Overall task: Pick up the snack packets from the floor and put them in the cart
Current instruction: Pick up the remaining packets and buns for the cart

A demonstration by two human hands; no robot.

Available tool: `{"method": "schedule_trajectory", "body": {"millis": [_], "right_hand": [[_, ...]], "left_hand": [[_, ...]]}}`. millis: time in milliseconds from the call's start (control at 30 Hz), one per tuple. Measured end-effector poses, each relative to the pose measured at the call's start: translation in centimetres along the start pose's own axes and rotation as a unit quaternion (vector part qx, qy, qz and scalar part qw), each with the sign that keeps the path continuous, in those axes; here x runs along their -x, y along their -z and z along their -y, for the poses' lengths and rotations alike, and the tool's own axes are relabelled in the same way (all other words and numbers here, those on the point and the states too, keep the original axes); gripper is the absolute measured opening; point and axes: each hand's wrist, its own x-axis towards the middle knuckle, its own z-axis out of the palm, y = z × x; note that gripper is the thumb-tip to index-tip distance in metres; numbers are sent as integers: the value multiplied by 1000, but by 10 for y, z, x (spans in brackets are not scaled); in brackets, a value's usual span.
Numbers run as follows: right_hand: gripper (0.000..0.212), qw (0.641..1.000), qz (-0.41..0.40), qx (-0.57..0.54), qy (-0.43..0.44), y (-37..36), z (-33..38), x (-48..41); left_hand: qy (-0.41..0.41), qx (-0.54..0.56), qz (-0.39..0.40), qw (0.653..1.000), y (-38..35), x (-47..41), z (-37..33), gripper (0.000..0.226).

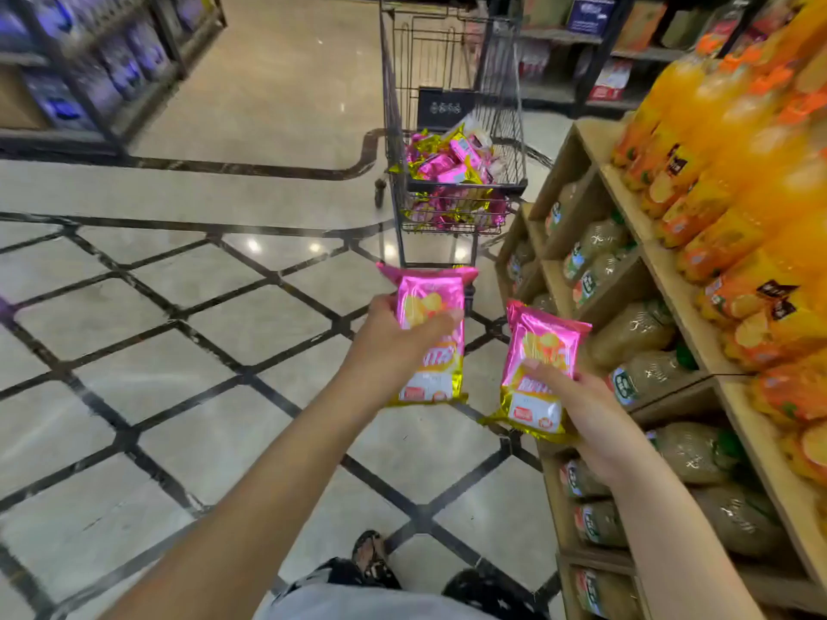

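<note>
Left hand [394, 337] grips pink packet [432, 337]; right hand [581, 409] grips second packet [539, 373]. Cart [452, 172] at 12 o'clock, packets inside.

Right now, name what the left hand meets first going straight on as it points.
Probably the cart, its near end; the left hand holds a pink packet aimed at it. Depth unclear.

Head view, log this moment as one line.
left hand: holds pink packet | right hand: holds second packet | cart: ahead, packets inside | step: neither delivered yet
</note>
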Motion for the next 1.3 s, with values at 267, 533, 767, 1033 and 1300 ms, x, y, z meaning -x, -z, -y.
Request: {"method": "schedule_trajectory", "body": {"millis": [267, 533, 767, 1033, 1300], "right_hand": [[34, 998, -52, -26, 17, 23, 78, -110], [40, 997, -42, -63, 25, 45, 154, -275], [43, 997, -2, -62, -36, 68, 213, -392], [30, 997, 33, -52, -47, 54, 265, -489], [24, 996, 2, -74, -59, 14, 293, -592]], "left_hand": [[-50, -15, 42, 998, -42, -169, -89, 98], [-51, -30, 13, 998, -87, -356, -152, 117], [-6, -2, 5, 1000, -88, -415, -174, 21], [61, 12, -4, 998, -78, -485, -165, 36], [47, 14, 27, 998, -48, -619, -187, 30]]}}
